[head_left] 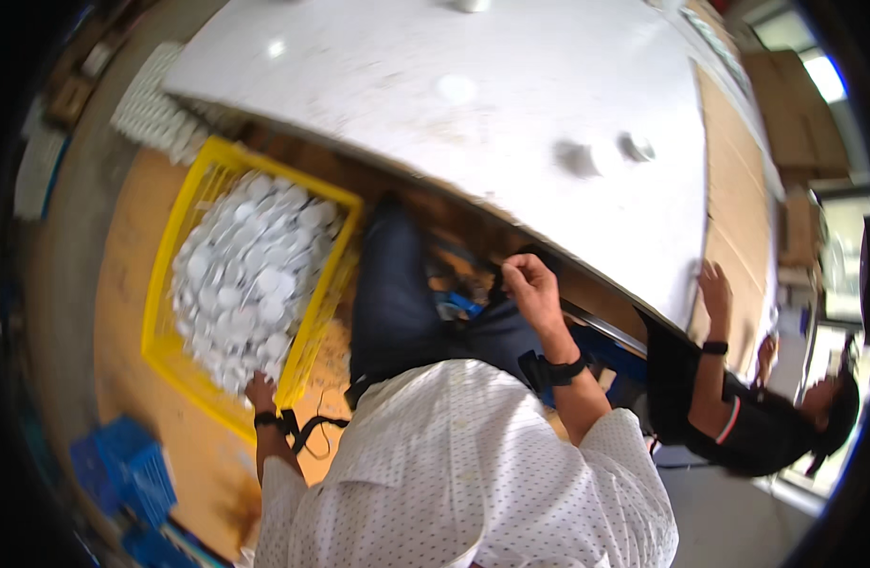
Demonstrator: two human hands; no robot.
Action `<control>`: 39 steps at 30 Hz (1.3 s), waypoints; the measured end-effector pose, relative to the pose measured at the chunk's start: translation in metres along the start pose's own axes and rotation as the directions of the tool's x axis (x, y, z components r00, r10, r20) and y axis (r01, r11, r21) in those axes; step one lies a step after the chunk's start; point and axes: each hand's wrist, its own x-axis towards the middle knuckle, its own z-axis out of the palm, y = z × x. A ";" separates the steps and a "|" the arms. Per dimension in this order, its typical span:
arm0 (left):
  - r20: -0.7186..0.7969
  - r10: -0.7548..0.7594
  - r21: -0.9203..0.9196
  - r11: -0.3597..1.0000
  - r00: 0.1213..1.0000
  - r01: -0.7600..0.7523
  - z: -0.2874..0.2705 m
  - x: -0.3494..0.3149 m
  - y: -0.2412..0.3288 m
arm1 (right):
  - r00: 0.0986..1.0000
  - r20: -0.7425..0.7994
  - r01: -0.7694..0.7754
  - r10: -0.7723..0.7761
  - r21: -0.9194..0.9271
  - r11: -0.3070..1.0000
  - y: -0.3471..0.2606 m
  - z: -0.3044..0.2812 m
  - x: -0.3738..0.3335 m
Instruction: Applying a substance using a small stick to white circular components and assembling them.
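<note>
At the near corner of a yellow plastic crate point(160, 352), my left hand point(261, 390) reaches over the rim to the heap of small round white pieces point(234, 275). Its fingertips are at the pile, too small and blurred to show whether they grip one. My right hand point(537, 292) is raised above my lap, close to the near edge of the white table point(378, 85). Its thumb and fingers are curled together, and whatever they may hold cannot be made out. Two round white pieces stand on the tabletop, one of them a small cup-like piece point(640, 147).
At the right a co-worker in black point(766, 426) has a hand by the table's edge, beside a cardboard sheet point(735, 199). Blue baskets point(136, 469) are at the lower left. White stacked pieces point(160, 109) lie beyond the crate. Cardboard boxes point(795, 109) stand far right.
</note>
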 end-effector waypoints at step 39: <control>0.904 0.360 -0.427 0.801 -0.233 -0.420 0.320 -0.371 0.262 | 0.546 -0.230 0.528 -0.806 -0.652 0.544 -0.088 -0.080 -0.004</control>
